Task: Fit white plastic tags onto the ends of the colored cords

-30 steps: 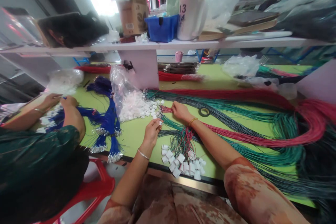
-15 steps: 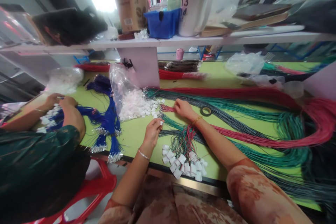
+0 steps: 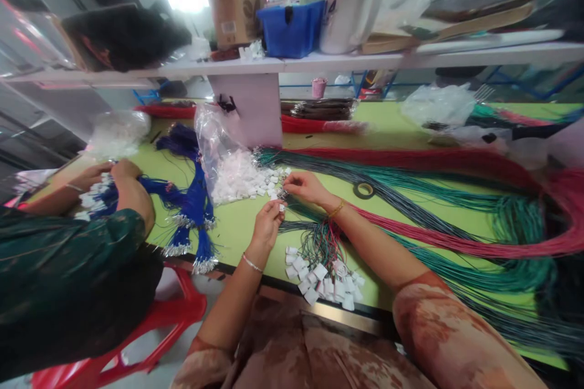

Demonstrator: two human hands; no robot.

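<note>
My left hand [image 3: 268,222] is closed, pinching a small white connector [image 3: 281,207] just above the green table [image 3: 232,231]. My right hand [image 3: 306,185] is closed a little beyond it, its fingertips pinched on thin wire ends by the loose white connectors [image 3: 262,184]. The two hands almost touch. Long bundles of red, green and dark wires [image 3: 433,206] stretch off to the right. Close to me lies a finished bunch of wires with white connectors [image 3: 326,276].
A clear bag of white connectors [image 3: 219,158] leans by the shelf post [image 3: 255,109]. A tape roll [image 3: 364,189] lies right of my hand. At left a co-worker's hands [image 3: 112,176] handle blue wire bundles [image 3: 189,206]. A shelf [image 3: 319,61] carries boxes and a blue bin.
My right hand has drawn left and nearer to my left hand, bringing wire ends to the connector. My left hand stays pinched on it. The view has shifted slightly.
</note>
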